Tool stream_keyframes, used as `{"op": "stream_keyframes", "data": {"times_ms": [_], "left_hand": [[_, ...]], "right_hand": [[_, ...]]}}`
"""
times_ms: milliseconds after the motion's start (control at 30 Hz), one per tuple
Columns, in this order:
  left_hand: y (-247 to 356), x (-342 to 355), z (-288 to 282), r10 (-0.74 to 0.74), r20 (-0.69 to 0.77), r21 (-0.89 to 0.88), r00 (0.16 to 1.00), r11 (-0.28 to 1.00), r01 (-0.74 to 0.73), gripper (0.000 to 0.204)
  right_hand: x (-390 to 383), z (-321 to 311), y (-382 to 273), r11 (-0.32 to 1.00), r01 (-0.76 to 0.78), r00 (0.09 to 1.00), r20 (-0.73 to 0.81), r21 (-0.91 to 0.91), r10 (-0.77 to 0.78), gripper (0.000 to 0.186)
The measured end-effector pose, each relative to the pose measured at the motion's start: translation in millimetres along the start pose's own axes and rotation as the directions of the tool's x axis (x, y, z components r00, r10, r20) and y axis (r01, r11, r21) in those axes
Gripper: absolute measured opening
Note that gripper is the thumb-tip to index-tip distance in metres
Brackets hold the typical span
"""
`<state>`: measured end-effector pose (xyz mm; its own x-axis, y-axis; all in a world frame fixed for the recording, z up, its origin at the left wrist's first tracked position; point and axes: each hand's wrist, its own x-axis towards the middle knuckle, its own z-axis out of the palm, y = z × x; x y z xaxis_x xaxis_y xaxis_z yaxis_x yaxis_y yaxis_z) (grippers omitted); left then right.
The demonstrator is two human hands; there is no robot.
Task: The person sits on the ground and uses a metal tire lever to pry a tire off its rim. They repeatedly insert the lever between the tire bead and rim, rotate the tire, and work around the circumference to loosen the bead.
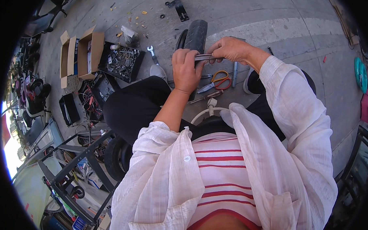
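Between my two hands, a slim silvery metal tool lies crosswise in front of the worn black tire; its exact kind does not show. My left hand is closed around its left end, with the fingertips bent over it. The fingers of my right hand pinch the other end. Just below the hands, scissors with yellow and red handles rest on the ground. A screwdriver lies near their blades, and a bluish rod is to their right.
An open-end wrench lies left of the tire. Further left stand a black tray of small metal parts and an open cardboard box. A black metal frame is at lower left. Up ahead is a black bracket.
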<state>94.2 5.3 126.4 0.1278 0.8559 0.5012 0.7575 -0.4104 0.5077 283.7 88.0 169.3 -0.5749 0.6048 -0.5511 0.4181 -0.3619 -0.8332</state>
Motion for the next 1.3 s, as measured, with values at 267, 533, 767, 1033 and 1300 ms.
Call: {"op": "stream_keyframes", "data": {"times_ms": [267, 533, 767, 1033, 1300], "left_hand": [[-0.9, -0.4, -9.5, 0.001, -0.065, -0.058, 0.998, 0.998, -0.005, 0.039], [-3.3, -3.0, -21.2, -0.035, -0.044, -0.050, 0.998, 0.998, 0.033, 0.045], [-0.3, -2.4, -20.6, -0.046, -0.033, -0.055, 0.998, 0.998, 0.044, 0.042], [-0.2, -4.3, -21.4, -0.079, 0.037, -0.045, 0.996, 0.996, 0.081, 0.046], [-17.4, -7.7, -12.9, -0.560, -0.058, -0.051, 0.826, 0.828, 0.558, 0.070]], "right_hand": [[2.6, 11.1, -5.3, 0.983, 0.043, 0.998, -0.032, -0.179, -0.050, 0.024], [-0.6, 23.4, -10.8, 0.984, 0.042, 0.994, -0.092, -0.176, -0.059, 0.022], [-6.3, 25.2, -12.2, 0.945, 0.108, 0.979, -0.131, -0.308, -0.154, 0.025], [-11.1, 23.4, -7.1, 0.916, 0.125, 0.977, -0.116, -0.382, -0.182, 0.028], [-34.1, 19.0, -32.5, 0.964, 0.187, 0.953, -0.201, -0.189, -0.224, 0.023]]}}
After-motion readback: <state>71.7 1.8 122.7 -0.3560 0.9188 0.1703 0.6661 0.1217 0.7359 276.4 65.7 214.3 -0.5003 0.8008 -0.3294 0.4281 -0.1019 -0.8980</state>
